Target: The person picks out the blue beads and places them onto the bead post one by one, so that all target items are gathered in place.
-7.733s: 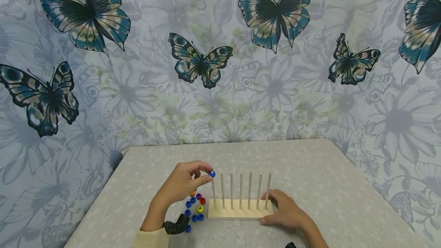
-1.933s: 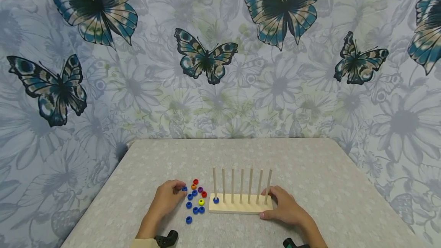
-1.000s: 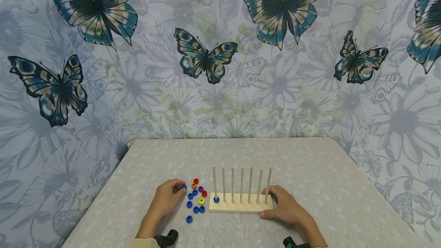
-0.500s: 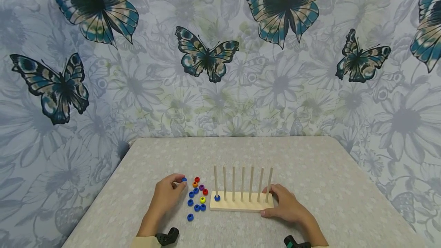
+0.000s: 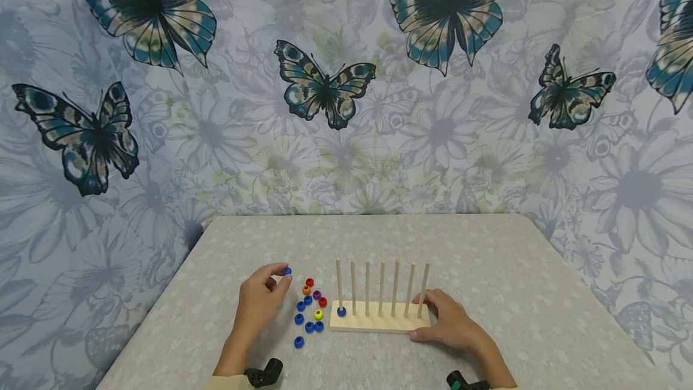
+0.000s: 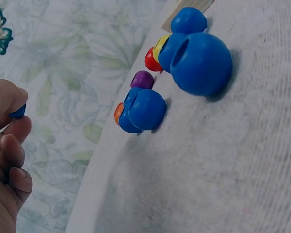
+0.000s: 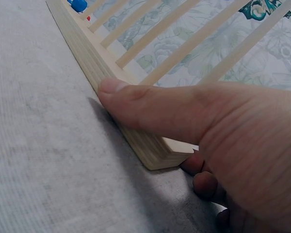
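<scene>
Between thumb and forefinger, my left hand point(image 5: 261, 298) pinches a blue bead point(image 5: 287, 271), raised above the table to the left of the loose beads. In the left wrist view only a sliver of that bead point(image 6: 18, 112) shows between the fingertips. My right hand point(image 5: 449, 324) grips the right end of a pale wooden peg rack point(image 5: 373, 322), thumb along its front edge and fingers behind. Several upright pegs stand in a row on the rack. A second blue bead point(image 5: 341, 312) sits at the bottom of the leftmost peg; the other pegs carry none.
Loose beads lie left of the rack: several blue ones, a yellow bead point(image 5: 318, 314), a purple bead point(image 5: 317, 295), an orange bead point(image 5: 306, 289) and two red ones, one red bead point(image 5: 310, 282) farthest back. A light patterned cloth covers the table point(image 5: 433, 239), with a butterfly-print wall behind.
Since the oldest frame, a blue bead has gone down the leftmost peg. My left hand has picked up another from the table and lifted it. The right hand keeps its grip on the rack.
</scene>
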A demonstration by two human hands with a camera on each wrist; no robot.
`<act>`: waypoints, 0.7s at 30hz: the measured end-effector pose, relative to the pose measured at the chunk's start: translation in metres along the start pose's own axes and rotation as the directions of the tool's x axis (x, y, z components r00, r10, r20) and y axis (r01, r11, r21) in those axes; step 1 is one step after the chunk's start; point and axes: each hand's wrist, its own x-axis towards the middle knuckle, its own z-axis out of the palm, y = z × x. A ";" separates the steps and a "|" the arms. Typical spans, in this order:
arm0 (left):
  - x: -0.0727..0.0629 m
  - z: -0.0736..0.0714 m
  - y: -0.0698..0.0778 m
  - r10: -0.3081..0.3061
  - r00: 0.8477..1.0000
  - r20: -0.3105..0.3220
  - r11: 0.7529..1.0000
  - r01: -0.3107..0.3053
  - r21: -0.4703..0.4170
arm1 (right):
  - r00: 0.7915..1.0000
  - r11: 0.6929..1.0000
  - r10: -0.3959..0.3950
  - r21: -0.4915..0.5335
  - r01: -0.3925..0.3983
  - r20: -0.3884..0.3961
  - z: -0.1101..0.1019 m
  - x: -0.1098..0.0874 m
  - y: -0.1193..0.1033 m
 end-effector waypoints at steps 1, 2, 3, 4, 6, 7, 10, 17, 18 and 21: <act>-0.001 0.000 0.002 0.006 1.000 -0.015 1.000 -0.006 0.000 | 1.000 1.000 0.005 -0.002 -0.004 0.002 0.000 -0.001 0.000; -0.001 0.000 0.003 0.016 0.999 -0.029 1.000 -0.016 -0.001 | 1.000 1.000 0.007 -0.005 -0.007 0.003 0.000 -0.001 0.000; -0.001 -0.001 0.005 0.029 0.999 -0.044 1.000 -0.029 -0.003 | 1.000 1.000 0.006 -0.004 -0.006 0.002 0.000 -0.002 0.000; -0.001 -0.001 0.007 0.044 0.997 -0.059 0.999 -0.044 -0.008 | 1.000 1.000 0.007 -0.005 -0.007 0.000 0.000 -0.002 -0.001; -0.001 -0.001 0.010 0.073 0.994 -0.083 0.997 -0.075 -0.019 | 1.000 1.000 0.008 -0.006 -0.008 -0.006 0.000 -0.002 -0.002; -0.002 -0.002 0.012 0.083 0.992 -0.093 0.996 -0.086 -0.024 | 1.000 1.000 0.009 -0.002 -0.009 -0.007 0.000 -0.002 -0.002; -0.003 -0.003 0.017 0.101 0.988 -0.116 0.993 -0.107 -0.045 | 1.000 1.000 0.015 0.004 -0.015 -0.012 0.000 -0.002 -0.004; -0.002 -0.004 0.025 0.147 0.977 -0.154 0.986 -0.158 -0.062 | 1.000 1.000 0.003 0.015 -0.003 -0.002 -0.001 -0.002 -0.003; -0.001 -0.004 0.026 0.160 0.974 -0.160 0.983 -0.172 -0.063 | 1.000 1.000 0.000 0.014 0.000 -0.001 -0.001 -0.002 -0.003; 0.000 -0.006 0.029 0.209 0.961 -0.179 0.973 -0.223 -0.059 | 1.000 1.000 -0.012 0.023 0.011 0.006 -0.001 -0.002 -0.002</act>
